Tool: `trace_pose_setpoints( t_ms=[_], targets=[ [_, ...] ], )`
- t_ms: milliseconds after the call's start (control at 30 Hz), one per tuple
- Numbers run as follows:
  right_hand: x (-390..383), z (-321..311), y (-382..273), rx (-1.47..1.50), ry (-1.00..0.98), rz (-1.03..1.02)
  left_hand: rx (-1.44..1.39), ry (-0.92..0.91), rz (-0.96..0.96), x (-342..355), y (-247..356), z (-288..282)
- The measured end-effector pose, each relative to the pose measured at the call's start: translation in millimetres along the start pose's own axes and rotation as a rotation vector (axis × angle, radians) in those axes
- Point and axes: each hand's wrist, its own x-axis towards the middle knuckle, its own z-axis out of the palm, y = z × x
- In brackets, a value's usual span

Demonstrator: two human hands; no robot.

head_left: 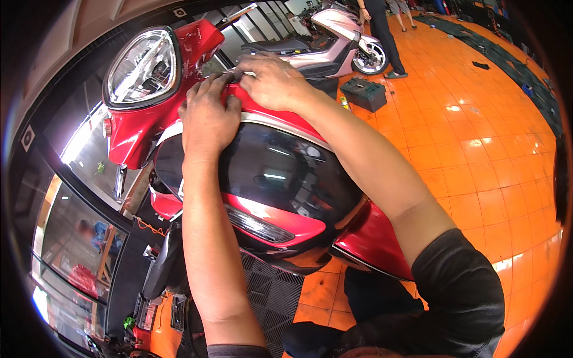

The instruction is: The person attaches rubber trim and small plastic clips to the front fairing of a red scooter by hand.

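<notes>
Both my hands are at the upper edge of a scooter's glossy red and black front body (280,170). My left hand (209,116) lies over the red panel beside the headlight, its fingers reaching forward and slightly bent, its thumb apart. Close by on the right, my right hand (271,80) has its fingers curled inward near the left fingertips. A thin, pale, shiny bit shows at the right fingers; what it is, I cannot make out. The red headlight housing with its clear headlight (143,68) stands left of my hands. A silver trim strip (283,128) runs below them.
A pinkish-silver scooter (337,45) is parked beyond, near a standing person (382,30). A dark toolbox (364,93) sits on the orange tiled floor (471,167). Glass panels (74,238) line the left, with a person behind them. A black grid mat (271,295) lies below the scooter.
</notes>
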Motion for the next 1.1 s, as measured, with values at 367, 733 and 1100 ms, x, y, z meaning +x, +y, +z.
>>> trace_pose_setpoints(
  t_ms=[367,733,1100],
  targets=[
    [-11.9,1.7,2.5,0.13,0.201,-0.015,-0.233,0.114,-0.042,0.5,-10.5,0.1],
    [8.2,1.7,-4.4,0.168,0.138,-0.005,-0.627,0.325,-0.236,-2.0,-15.4,-6.6],
    [10.2,10.9,-11.5,0.156,0.179,-0.01,-0.693,0.32,-0.271,-6.7,-17.6,-11.1]
  ],
)
